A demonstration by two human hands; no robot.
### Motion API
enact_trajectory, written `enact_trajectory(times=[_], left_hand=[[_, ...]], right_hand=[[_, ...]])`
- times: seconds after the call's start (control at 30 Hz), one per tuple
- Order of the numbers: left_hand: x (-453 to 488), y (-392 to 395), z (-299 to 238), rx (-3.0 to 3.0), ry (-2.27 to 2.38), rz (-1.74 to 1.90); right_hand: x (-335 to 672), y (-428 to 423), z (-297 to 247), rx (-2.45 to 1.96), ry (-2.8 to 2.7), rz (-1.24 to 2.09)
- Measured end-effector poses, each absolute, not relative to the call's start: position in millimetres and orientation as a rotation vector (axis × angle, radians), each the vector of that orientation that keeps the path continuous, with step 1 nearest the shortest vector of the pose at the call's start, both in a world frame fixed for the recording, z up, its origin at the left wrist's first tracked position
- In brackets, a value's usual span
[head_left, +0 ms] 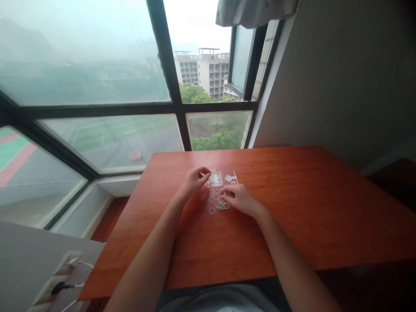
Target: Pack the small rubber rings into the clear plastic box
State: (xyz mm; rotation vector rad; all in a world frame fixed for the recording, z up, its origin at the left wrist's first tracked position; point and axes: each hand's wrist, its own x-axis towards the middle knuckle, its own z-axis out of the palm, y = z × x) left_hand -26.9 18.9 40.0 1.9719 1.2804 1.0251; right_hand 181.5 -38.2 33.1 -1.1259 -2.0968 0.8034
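Pinching narrowly beside the clear case [218, 178], that's the left hand [195, 178]! The right hand [238, 198] pinches too, on the case's near side (what either holds, I can't tell). Pale rings [222, 206] there look light, stiff, probably slippery; grip their rims.

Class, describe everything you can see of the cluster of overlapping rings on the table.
The overlapping rings are pale, greyish-white, thin round hoops with open middles. They appear to lie roughly flat in a short row, lapping over one another; their exact number is hard to tell. The material could be plastic or metal. They rest on the reddish-brown table, just nearer the wearer than the fingers of the right hand; whether a finger touches them is unclear.
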Motion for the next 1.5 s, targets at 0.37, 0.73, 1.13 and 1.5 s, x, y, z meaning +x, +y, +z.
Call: enact_trajectory(times=[0.37,0.73,1.13,1.5], left_hand=[[-6,3,53,2.009,1.036,0.879],[3,1,50,2.017,1.019,0.856],[-33,22,32,2.058,1.326,0.962],[-35,23,33,2.091,1.336,0.957]], right_hand=[[187,-29,29,-1.262,-1.766,0.458],[187,-30,30,-1.266,-1.766,0.386],[188,-27,28,-1.272,-1.764,0.364],[189,-27,29,-1.279,-1.771,0.405]])
